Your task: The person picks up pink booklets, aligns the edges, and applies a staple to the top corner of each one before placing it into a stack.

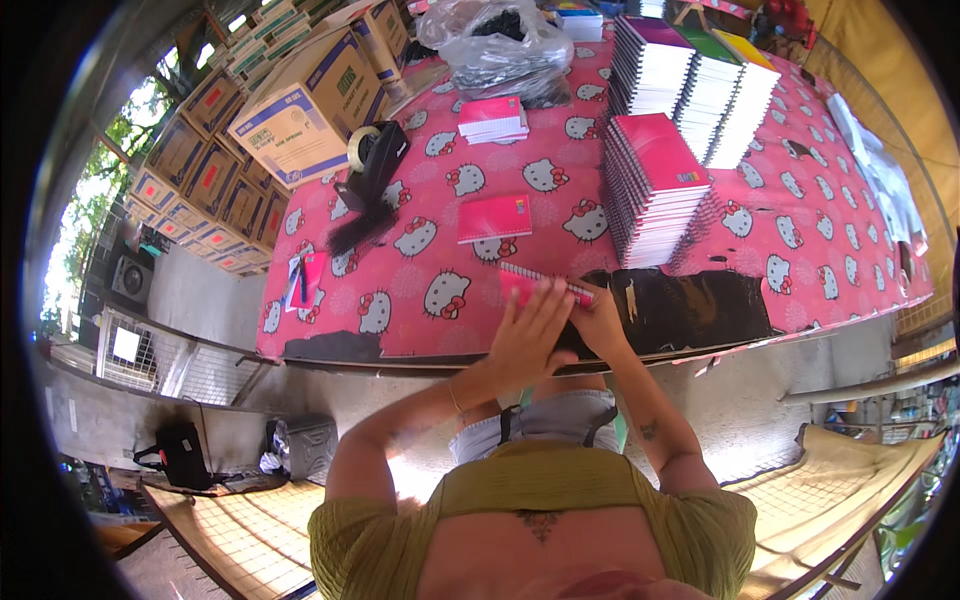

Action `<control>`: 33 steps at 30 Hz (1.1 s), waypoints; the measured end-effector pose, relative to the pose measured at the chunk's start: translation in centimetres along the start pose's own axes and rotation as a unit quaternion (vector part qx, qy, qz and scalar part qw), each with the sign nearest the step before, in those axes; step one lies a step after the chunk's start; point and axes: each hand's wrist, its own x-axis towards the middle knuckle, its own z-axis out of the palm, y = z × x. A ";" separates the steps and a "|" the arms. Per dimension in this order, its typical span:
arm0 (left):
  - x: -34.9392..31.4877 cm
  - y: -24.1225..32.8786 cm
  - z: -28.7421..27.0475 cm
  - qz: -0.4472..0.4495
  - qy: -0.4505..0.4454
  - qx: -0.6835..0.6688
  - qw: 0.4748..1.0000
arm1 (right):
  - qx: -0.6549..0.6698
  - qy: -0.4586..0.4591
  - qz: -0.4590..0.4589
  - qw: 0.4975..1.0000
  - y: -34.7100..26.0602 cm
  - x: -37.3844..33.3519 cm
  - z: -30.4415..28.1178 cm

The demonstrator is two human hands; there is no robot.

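A pink spiral notebook (517, 276) is tilted at the near edge of the table, its white coil running along the upper side. My left hand (532, 335) lies over its cover with the fingers stretched out. My right hand (600, 322) grips the notebook's right end; some of its fingers are hidden behind the left hand and the notebook. Just beyond, a pink cover or thin notebook (494, 218) lies flat. To the right rises a tall stack of pink spiral notebooks (655, 190).
Stacks of spiral notebooks (690, 75) stand behind, near a small pink stack (493, 120) and a plastic bag (505, 50). A black tape dispenser (380, 165) sits left, by cardboard boxes (310, 110). The pink tablecloth (410, 310) is torn over a dark patch (690, 312).
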 end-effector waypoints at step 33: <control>3.6 -2.5 -2.0 -0.012 0.054 -0.140 0.989 | -0.004 0.045 0.009 0.999 -2.2 -2.7 -2.2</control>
